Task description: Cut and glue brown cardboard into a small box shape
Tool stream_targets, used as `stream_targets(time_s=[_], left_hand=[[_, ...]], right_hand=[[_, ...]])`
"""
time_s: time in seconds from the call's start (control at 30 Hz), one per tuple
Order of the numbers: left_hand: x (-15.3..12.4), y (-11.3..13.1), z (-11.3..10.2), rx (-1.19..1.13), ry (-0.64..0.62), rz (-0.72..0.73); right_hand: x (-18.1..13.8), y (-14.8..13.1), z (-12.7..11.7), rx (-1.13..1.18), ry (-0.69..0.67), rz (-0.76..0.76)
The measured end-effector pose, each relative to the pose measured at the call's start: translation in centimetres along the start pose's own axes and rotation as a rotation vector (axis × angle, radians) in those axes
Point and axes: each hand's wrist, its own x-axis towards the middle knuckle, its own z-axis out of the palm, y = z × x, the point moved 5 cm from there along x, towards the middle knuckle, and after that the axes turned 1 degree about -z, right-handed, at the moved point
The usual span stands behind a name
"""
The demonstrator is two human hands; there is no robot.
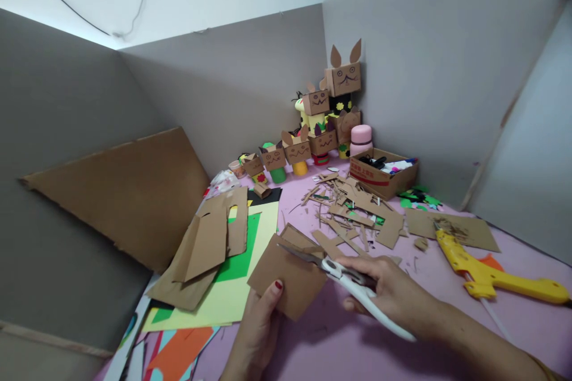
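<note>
The left hand (257, 327) pinches the near edge of a brown cardboard piece (290, 277), thumb on top, over the pink desk (339, 339). The right hand (393, 294) has its grip closed around the white handles of the scissors (339, 272), and the blades (a little open) bite into the card's right edge. A yellow glue gun (491, 274) lies off to the right, with cardboard scraps (353, 208) behind

1. Pink tabletop (536, 333), cluttered over most of its area.
2. L side: stack of coloured paper sheets (232, 297) (yellow, green, orange), lying flat.
3. Centre: heap of brown cardboard scraps (357, 208).
4. Back corner: row of cardboard box-head figures (297, 152), pink bottle (361, 138), open cardboard box (370, 177).
5. R side: yellow plastic glue gun (491, 277), nozzle end on flat brown cardboard sheet (469, 229).
</note>
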Motion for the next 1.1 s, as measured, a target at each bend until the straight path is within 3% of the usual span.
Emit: stream_targets(time_s=[1.1], left_hand=[[0.15,0.42,-0.18,0.037,0.019,-0.027]], right_hand=[[0.34,0.23,-0.14,-0.041,-0.038,-0.021]])
